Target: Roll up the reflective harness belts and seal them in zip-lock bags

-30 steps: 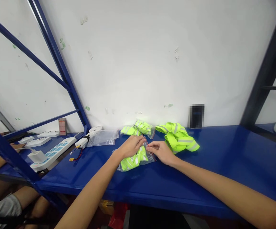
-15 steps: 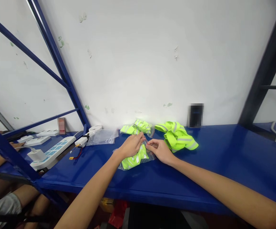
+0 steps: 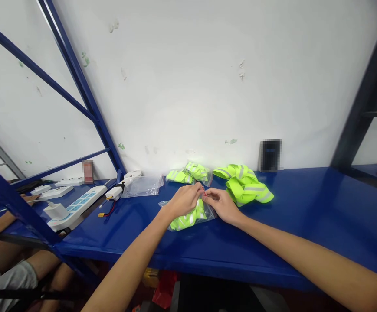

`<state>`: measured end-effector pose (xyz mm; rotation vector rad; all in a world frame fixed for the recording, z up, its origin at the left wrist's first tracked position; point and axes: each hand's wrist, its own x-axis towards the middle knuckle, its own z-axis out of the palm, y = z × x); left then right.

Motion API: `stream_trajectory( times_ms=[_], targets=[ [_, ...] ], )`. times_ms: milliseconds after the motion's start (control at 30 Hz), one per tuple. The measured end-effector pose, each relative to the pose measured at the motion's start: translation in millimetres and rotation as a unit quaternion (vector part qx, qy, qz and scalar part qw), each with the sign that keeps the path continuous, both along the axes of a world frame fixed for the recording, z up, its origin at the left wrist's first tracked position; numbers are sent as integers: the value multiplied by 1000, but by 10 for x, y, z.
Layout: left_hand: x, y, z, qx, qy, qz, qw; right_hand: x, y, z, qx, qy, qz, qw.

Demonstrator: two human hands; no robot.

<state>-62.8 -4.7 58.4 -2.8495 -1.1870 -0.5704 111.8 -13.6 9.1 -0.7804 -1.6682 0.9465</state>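
A clear zip bag (image 3: 210, 212) lies on the blue table with a folded neon-yellow reflective vest (image 3: 190, 218) inside. My left hand (image 3: 185, 199) pinches the bag's upper edge, its fingers closed. Right beside it, my right hand (image 3: 222, 205) pinches the same edge, where a thin red line shows between the fingertips. Both hands partly cover the bag. Behind them, two bagged vests (image 3: 180, 176) rest near the wall. A loose neon-yellow vest with grey stripes (image 3: 248, 187) lies crumpled just beyond my right hand.
Flat clear bags (image 3: 142, 186) lie at left, near a small white fan (image 3: 132, 174) and a white battery with wires (image 3: 114, 193). A power strip (image 3: 80, 207) sits past the blue frame post (image 3: 93, 99). A dark blurred object (image 3: 270, 156) leans on the wall. Another person sits at far left.
Both pinching hands have shifted slightly to the right along the bag's upper edge. The whole view has also moved a little; the vests stay in place.
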Motion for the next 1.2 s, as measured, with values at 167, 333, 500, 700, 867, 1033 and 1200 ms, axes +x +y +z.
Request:
stream_trajectory(
  times_ms=[167, 333, 500, 700, 867, 1033, 1200],
  targets=[
    [11, 7, -9, 15, 8, -2, 1000, -7, -5, -27, 3, -7, -23, 1000],
    [18, 22, -21, 18, 13, 6, 1000, 50, -7, -44, -38, -31, -15, 999],
    [17, 7, -11, -1, -31, 8, 999, 76, -19, -27, -8, -81, -20, 996],
    [-21, 9, 100, -118, -126, -29, 985, 15, -35, -28, 7, -70, -44, 997],
    [-67, 40, 127, -143, -151, -50, 977, 126, -2, -16, -38, -62, -2, 997],
    [-115, -5, 183, -124, -172, -33, 977, 218, -4, 23, -52, -104, 27, 993],
    [-157, -7, 410, -140, -126, -30, 982, 162, -77, 70, 10, -112, -11, 994]
  ],
)
